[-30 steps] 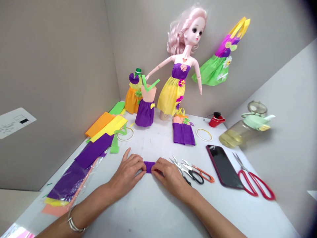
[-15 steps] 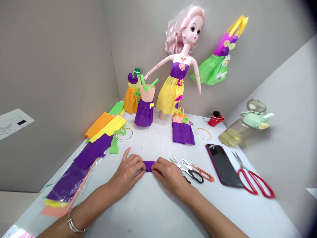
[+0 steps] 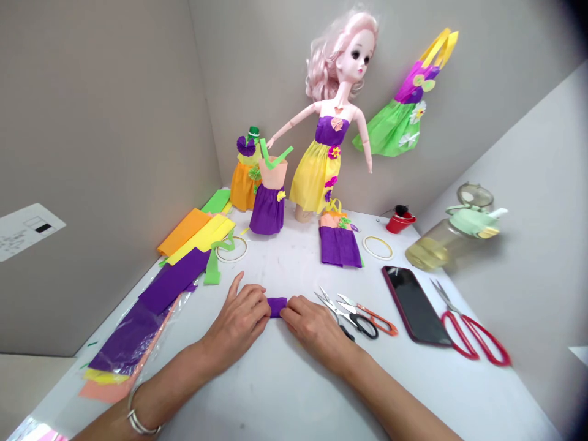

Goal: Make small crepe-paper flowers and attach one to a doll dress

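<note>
A small folded strip of purple crepe paper (image 3: 277, 307) lies on the white table between my two hands. Its left end is pinched by my left hand (image 3: 243, 315), whose index finger and thumb press together while one finger sticks up. On the other end, my right hand (image 3: 309, 321) presses down with fingers bent and held together. Only the middle of the strip shows; both ends are hidden under my fingers. Just right of my right hand lie black-handled scissors (image 3: 351, 318) and orange-handled scissors (image 3: 379, 320).
Crepe paper sheets (image 3: 174, 282) lie left; a phone (image 3: 413, 306), red scissors (image 3: 475, 337) and a bottle (image 3: 436, 242) right. Behind stand a doll (image 3: 316, 174) and paper dresses (image 3: 269, 208). Tape rolls (image 3: 377, 239) and a red bucket (image 3: 399, 222) lie farther back.
Both hands keep hold of the purple strip in nearly the same place. My right fingers have flattened slightly onto its end.
</note>
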Demonstrator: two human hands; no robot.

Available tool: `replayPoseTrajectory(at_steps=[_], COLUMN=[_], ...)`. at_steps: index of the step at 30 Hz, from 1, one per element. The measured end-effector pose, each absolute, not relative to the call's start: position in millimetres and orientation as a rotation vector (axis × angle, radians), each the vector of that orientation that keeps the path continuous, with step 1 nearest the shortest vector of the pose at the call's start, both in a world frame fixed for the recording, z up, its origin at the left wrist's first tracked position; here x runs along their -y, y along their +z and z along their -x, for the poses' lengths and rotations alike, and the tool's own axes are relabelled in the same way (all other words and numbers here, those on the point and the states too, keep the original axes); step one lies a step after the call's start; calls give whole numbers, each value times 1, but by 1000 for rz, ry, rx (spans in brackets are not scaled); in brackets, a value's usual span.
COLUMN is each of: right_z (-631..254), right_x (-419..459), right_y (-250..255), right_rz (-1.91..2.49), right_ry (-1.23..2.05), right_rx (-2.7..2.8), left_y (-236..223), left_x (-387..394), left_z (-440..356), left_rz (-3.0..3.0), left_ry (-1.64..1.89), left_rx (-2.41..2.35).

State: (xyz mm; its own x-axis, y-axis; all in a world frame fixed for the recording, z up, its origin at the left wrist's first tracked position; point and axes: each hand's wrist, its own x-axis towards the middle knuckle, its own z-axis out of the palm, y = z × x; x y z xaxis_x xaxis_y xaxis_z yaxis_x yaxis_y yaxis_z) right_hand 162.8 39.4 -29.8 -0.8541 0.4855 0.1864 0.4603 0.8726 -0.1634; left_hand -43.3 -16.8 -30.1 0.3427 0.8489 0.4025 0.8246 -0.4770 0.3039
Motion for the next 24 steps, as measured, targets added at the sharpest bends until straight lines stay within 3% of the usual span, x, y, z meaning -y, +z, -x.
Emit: replayPoseTrajectory(at_steps=[10, 24], right_z=[-165, -163], right_x=[-31, -21], right_y=[-15, -11], right_rz=[595, 561], right_ry=[-26, -260], right_rx=[2992, 3006], left_y=[-32, -35], left_x=[22, 1], left_z=[42, 31], left_rz=[-2674, -2288], left_ry=[738, 741], left_rx=[-1584, -1735])
